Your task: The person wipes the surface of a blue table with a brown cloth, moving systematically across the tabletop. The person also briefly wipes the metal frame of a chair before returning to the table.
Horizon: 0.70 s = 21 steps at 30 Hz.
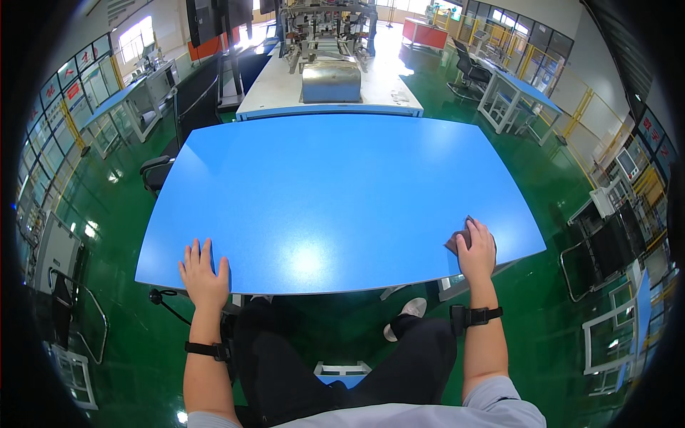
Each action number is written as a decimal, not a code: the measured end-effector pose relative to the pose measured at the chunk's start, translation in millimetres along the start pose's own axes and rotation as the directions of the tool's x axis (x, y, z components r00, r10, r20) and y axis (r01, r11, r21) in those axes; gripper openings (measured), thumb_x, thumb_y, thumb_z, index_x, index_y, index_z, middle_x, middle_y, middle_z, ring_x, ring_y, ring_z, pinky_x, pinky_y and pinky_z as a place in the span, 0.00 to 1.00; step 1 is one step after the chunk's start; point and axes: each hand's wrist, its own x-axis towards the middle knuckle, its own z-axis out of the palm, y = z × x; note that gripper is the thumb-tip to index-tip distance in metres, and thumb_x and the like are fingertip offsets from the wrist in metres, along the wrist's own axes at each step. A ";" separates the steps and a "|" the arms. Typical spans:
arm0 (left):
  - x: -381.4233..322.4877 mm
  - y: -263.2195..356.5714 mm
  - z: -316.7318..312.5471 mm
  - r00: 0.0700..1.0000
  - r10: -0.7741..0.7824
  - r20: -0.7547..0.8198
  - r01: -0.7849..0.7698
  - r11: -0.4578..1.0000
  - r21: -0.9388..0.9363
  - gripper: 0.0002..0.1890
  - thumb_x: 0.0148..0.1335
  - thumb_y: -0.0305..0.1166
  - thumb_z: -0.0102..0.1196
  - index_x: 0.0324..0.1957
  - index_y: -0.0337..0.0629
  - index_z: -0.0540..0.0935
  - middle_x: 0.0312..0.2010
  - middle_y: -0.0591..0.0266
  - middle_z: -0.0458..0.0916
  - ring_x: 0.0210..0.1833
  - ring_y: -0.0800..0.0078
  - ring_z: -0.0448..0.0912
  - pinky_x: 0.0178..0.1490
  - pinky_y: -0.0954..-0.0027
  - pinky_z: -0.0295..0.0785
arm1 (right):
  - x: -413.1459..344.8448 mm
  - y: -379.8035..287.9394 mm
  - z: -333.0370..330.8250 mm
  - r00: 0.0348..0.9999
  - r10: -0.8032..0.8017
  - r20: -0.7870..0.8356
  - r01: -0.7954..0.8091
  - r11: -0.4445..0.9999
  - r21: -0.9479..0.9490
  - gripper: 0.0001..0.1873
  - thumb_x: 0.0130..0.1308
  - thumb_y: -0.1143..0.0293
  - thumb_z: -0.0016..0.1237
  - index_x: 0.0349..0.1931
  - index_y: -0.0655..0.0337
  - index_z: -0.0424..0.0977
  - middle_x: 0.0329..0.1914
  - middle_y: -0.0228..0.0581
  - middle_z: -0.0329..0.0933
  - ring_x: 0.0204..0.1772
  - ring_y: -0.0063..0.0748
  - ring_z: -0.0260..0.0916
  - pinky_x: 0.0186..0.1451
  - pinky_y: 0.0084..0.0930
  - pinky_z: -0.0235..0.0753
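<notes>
A blue tabletop [332, 198] spreads out before me. Near its right front corner, my right hand [477, 249] rests on a dark brown cloth [456, 242], with the fingers bent over it and parts of the cloth showing at the left and above the fingertips. At the left front edge, my left hand [203, 275] lies palm down on the blue surface, fingers spread, holding nothing. Black straps are fastened around both forearms.
Beyond the far edge stands a white machine bench [267, 91] with a metal cover [332, 80]. A black chair [198, 101] is at the table's left. My legs are under the near edge, above a green floor [134, 331].
</notes>
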 end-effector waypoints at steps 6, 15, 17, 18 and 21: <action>0.0 -1.8 -0.9 1.000 -0.004 -0.002 0.004 1.000 -0.017 0.30 0.65 0.44 0.56 0.68 0.46 0.75 0.72 0.48 0.68 0.77 0.45 0.61 0.78 0.39 0.47 | -0.7 1.3 4.8 1.000 -0.012 0.005 0.012 0.999 -0.034 0.29 0.69 0.55 0.50 0.67 0.60 0.71 0.75 0.44 0.66 0.79 0.50 0.56 0.81 0.45 0.51; -3.5 -8.4 2.3 1.000 0.005 -0.015 -0.005 1.000 0.014 0.29 0.65 0.43 0.56 0.67 0.48 0.75 0.72 0.50 0.68 0.77 0.48 0.61 0.78 0.40 0.49 | -5.0 1.6 6.9 1.000 -0.006 0.013 0.007 0.999 -0.037 0.29 0.69 0.54 0.49 0.67 0.59 0.71 0.75 0.44 0.66 0.79 0.51 0.56 0.81 0.46 0.52; -5.2 -8.6 4.7 1.000 0.008 -0.001 -0.008 0.999 0.033 0.29 0.66 0.43 0.56 0.68 0.50 0.75 0.72 0.51 0.68 0.77 0.49 0.61 0.78 0.40 0.49 | -2.7 5.3 8.4 1.000 -0.009 0.027 0.011 0.999 -0.049 0.30 0.69 0.54 0.49 0.67 0.59 0.71 0.75 0.45 0.65 0.79 0.52 0.56 0.80 0.46 0.53; -4.7 -6.8 1.8 1.000 0.010 -0.004 -0.009 0.999 0.035 0.29 0.66 0.43 0.55 0.68 0.50 0.75 0.72 0.51 0.69 0.77 0.50 0.61 0.78 0.40 0.49 | -3.1 7.0 8.7 1.000 0.010 0.014 -0.009 0.997 -0.080 0.30 0.69 0.54 0.49 0.67 0.58 0.71 0.75 0.45 0.65 0.79 0.52 0.56 0.80 0.46 0.53; 2.8 -4.6 7.5 1.000 0.011 -0.003 -0.011 0.999 0.044 0.29 0.67 0.44 0.55 0.69 0.50 0.74 0.72 0.52 0.68 0.77 0.50 0.61 0.78 0.41 0.49 | 3.9 -4.6 15.9 0.998 0.030 -0.053 -0.037 0.990 -0.139 0.29 0.69 0.56 0.48 0.65 0.61 0.71 0.72 0.47 0.69 0.76 0.55 0.60 0.78 0.49 0.56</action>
